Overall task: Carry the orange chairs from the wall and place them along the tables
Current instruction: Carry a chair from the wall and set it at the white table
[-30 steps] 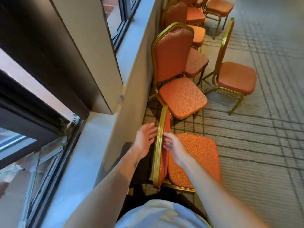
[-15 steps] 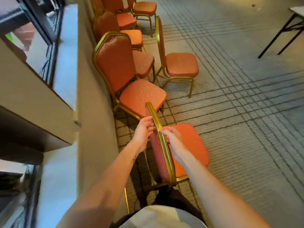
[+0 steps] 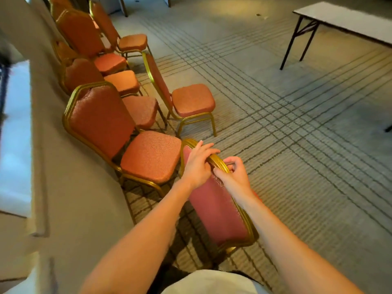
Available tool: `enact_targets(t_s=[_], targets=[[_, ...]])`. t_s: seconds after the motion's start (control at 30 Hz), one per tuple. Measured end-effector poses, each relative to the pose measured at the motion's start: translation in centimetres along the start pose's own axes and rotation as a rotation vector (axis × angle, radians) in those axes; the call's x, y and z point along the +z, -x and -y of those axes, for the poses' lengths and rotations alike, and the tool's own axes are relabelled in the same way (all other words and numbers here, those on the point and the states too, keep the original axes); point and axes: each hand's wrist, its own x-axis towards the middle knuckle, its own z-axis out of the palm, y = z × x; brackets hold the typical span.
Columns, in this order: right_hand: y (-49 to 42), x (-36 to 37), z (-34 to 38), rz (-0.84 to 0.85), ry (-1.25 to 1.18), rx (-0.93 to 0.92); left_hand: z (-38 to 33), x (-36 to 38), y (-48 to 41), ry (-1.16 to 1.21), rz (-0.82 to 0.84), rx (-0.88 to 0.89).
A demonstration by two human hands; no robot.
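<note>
Both grips are closed on the gold top rail [image 3: 218, 161] of the chair [image 3: 216, 206]; left grip [image 3: 197, 164] is wrapped over it, right grip [image 3: 233, 177] is hooked round it just beside; the rail is probably picked as the handiest handle for lifting; the chair back is tilted toward the body, right under the grips, seat mostly hidden; the worktop [image 3: 339, 20] is seen well apart across the carpet [image 3: 297, 166], so nothing's placed yet.

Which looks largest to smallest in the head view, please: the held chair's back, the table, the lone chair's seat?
1. Held chair's back, nearest the camera.
2. Table, far and cropped at the edge; barely ahead, unsure.
3. Lone chair's seat.
</note>
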Motion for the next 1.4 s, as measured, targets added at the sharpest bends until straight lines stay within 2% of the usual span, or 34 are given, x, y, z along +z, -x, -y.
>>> enact_targets(t_s=[0.13, 0.33, 0.57, 0.67, 0.77, 0.83, 0.93, 1.0, 1.1, 1.2, 1.4], targets=[[-2.4, -2.8, 0.5, -0.104, 0.15, -0.026, -1.7, 1.9, -3.7, -0.042, 0.026, 0.095], [-4.9, -4.8, 1.1, -0.282, 0.51, -0.136, -2.2, 2.8, -8.5, -0.199, 0.038, 0.202], [-7.2, -8.3, 2.3, -0.454, 0.753, -0.181, -4.2, 4.8, -14.7, -0.338, 0.123, 0.378], [-8.1, -9.1, 2.3, -0.527, 0.835, -0.114, -4.7, 5.3, -16.7, -0.427, 0.219, 0.43], [-8.5, -9.3, 2.2, -0.649, 0.938, 0.06, -4.9, 5.1, -18.3, -0.445, 0.279, 0.534], [-8.5, -8.9, 2.1, -0.737, 0.972, 0.143, -5.3, 4.8, -19.6, -0.453, 0.354, 0.539], [-8.4, -8.2, 1.6, -0.822, 0.974, 0.191, -5.4, 4.3, -21.0, -0.521, 0.492, 0.509], [-8.3, -7.5, 1.3, -0.859, 0.996, 0.214, -5.1, 4.1, -21.4, -0.581, 0.537, 0.557], [-7.8, -6.5, 0.6, -0.94, 1.031, 0.267, -4.5, 4.2, -21.0, -0.595, 0.557, 0.57], [-7.3, -6.4, 0.6, -0.992, 1.024, 0.339, -4.6, 4.5, -21.0, -0.49, 0.56, 0.528], [-8.0, -7.1, 1.2, -0.962, 1.075, 0.414, -5.4, 4.7, -21.2, -0.548, 0.492, 0.511]])
